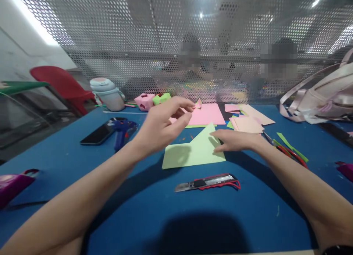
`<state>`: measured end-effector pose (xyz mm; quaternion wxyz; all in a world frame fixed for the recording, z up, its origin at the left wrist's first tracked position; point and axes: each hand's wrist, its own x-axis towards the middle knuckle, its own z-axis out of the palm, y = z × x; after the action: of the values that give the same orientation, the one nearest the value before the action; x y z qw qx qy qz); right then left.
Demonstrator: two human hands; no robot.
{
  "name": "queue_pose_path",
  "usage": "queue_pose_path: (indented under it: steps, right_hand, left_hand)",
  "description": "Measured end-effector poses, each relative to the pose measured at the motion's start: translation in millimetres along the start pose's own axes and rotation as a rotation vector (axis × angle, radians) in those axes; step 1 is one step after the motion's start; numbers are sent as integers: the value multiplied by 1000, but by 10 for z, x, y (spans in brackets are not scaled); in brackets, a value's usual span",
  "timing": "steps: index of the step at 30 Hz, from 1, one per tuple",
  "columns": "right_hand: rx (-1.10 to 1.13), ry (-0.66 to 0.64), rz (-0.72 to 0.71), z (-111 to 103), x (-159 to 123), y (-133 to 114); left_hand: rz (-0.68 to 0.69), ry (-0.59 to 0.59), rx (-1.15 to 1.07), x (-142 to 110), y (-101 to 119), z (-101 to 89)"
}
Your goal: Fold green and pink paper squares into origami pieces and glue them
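A light green sheet of paper [193, 154] lies on the blue table, with a pointed part rising at its top right. My right hand [234, 139] is over the sheet's right edge, fingertips on or just above the paper, thumb and fingers apart. Above the sheet's left part hovers my left hand [165, 124], its fingers bent and its thumb apart from them, casting a shadow on the paper. A small pink and green scrap [198, 103] shows just past the left fingertips, seemingly behind them. In front of the sheet lies a red-framed utility knife [208, 182], blade out to the left.
Pink paper [208, 114] and cut pieces [246, 124] lie behind. Scissors [293, 155] are at right, a blue glue gun [121, 132] and phone [100, 132] at left. A bottle [107, 95], pink paper shape [145, 101] and bag [325, 89] stand before a perforated metal screen [132, 60].
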<state>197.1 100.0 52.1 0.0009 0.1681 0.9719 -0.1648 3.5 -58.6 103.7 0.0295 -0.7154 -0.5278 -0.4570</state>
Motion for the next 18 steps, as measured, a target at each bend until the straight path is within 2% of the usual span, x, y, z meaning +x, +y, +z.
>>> queue_pose_path:
  steps: [4,6,8,11,14,16,18]
  right_hand:
    - [8,-64,77,208,133,209]
    - [45,-90,94,236,155,247]
    - [88,-98,105,246,176,256]
    - [161,-70,118,236,207,260]
    - [259,5,157,101,168,374]
    - [321,118,229,-85,51,578]
    - [365,307,356,-297,-144,886]
  left_hand:
    - [-229,-332,95,91,-491,268]
    - [-325,-436,85,59,-692,367]
    - [-341,-497,137,13,-822,435]
    - [-325,-542,160,-27,-900,486]
    - [-327,-528,149,-24,-914,486]
    - [-352,-479,145,-15,-924,470]
    - [-394,-427,134,-11,-943,456]
